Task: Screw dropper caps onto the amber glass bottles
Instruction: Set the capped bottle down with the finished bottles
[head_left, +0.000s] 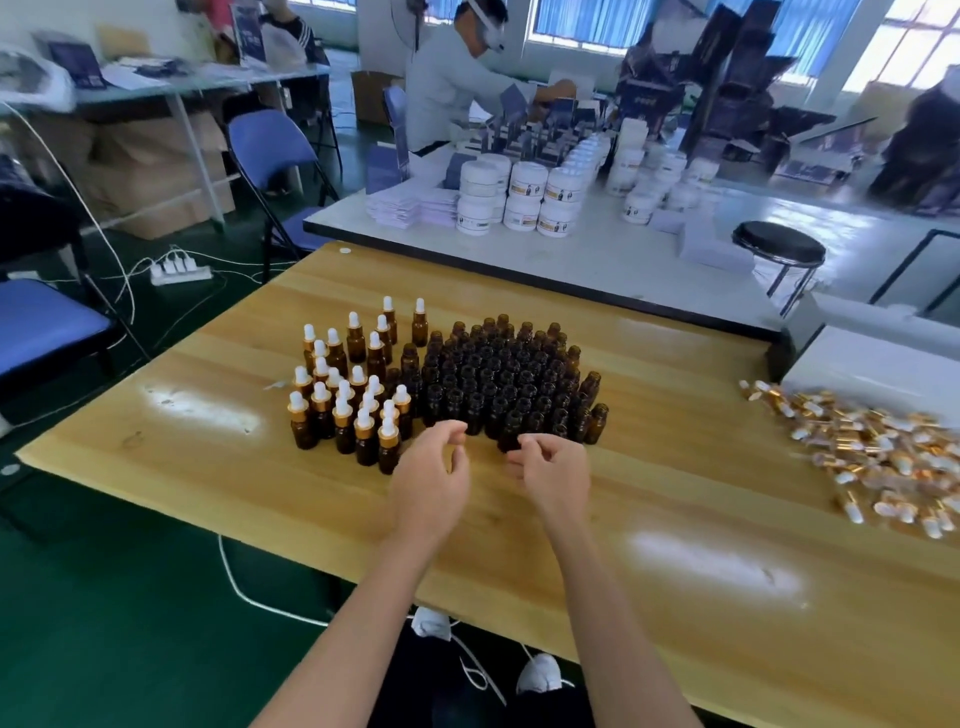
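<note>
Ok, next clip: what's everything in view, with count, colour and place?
capped bottles: about twenty, amber with white-and-gold tops, left of cluster
open bottles: many dozens, amber, table centre
caps: loose pile, gold and white, table right
table: one, wood, foreground
jars: many, white, stacked on far table
stool: one, black, right rear
chairs: two, blue, left
power strip: one, white, green floor
other person: one, far table
left hand: loosely curled, empty, near bottles
right hand: same, beside it
</note>
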